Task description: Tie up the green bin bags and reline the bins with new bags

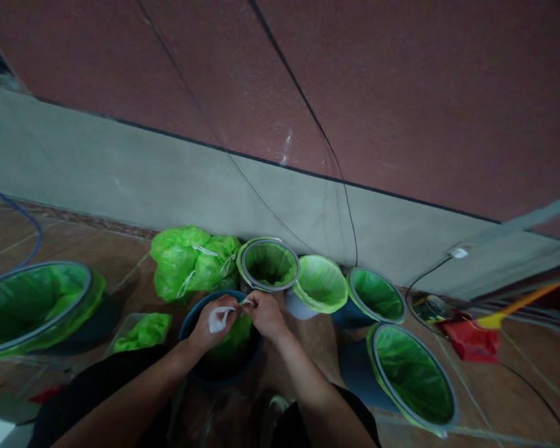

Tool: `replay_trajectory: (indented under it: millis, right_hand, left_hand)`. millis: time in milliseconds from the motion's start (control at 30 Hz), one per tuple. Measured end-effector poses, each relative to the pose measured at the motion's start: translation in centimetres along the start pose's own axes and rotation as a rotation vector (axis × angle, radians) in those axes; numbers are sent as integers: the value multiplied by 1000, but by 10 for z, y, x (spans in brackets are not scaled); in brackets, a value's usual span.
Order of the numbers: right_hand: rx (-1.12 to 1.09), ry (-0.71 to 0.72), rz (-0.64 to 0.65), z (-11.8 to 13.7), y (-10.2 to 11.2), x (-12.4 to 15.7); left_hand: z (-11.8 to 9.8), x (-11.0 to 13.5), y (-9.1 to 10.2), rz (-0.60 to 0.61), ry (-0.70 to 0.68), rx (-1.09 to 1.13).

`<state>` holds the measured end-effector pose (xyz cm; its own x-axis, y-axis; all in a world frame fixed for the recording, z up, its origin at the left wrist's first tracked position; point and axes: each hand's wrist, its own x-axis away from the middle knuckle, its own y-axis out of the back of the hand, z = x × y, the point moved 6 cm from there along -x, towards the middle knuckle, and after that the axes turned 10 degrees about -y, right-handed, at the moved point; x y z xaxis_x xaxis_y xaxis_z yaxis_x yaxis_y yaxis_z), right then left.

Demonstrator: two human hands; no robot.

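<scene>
My left hand [212, 330] is closed around a white drawstring [217, 318] of a green bag [233, 342] that sits inside a dark bin [196, 311] right in front of me. My right hand [266, 313] pinches the other end of the same string just above the bag's mouth. Both hands meet over the bin's far rim. The bag's lower part is hidden inside the bin.
Tied green bags [189, 260] lie against the wall. Several bins lined with green bags stand around: far left [28, 305], behind [269, 264], tipped [320, 283], right [376, 294] and near right [413, 373]. A red dustpan [471, 339] and cables lie at right.
</scene>
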<state>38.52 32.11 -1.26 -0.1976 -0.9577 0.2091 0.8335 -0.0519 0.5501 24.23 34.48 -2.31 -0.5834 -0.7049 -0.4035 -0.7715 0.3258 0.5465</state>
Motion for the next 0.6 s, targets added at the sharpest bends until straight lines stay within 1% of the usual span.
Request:
replay_trajectory:
  millis: [167,267,300,367,433,500,600]
  right_hand:
    - [-21,38,-46,-1,4,-5]
    - [-64,-31,-39,-11,7,-10]
    - [-66,-55,-23,-14,8,-12]
    - [-6,-56,48,-15,10,-12]
    - [119,-36,139,-14,11,-9]
    - [233,-56,208,-13,12,-5]
    - [320,-118,224,-13,14,-1]
  left_hand:
    - [-3,-2,2,7,8,12]
    - [-1,-2,3,-15,11,21]
    - [0,-2,3,-28,21,26]
    - [4,-1,2,-40,58,48]
    - [8,1,1,-38,109,80]
    - [13,2,-1,-26,166,111]
    - [22,4,-1,17,247,103]
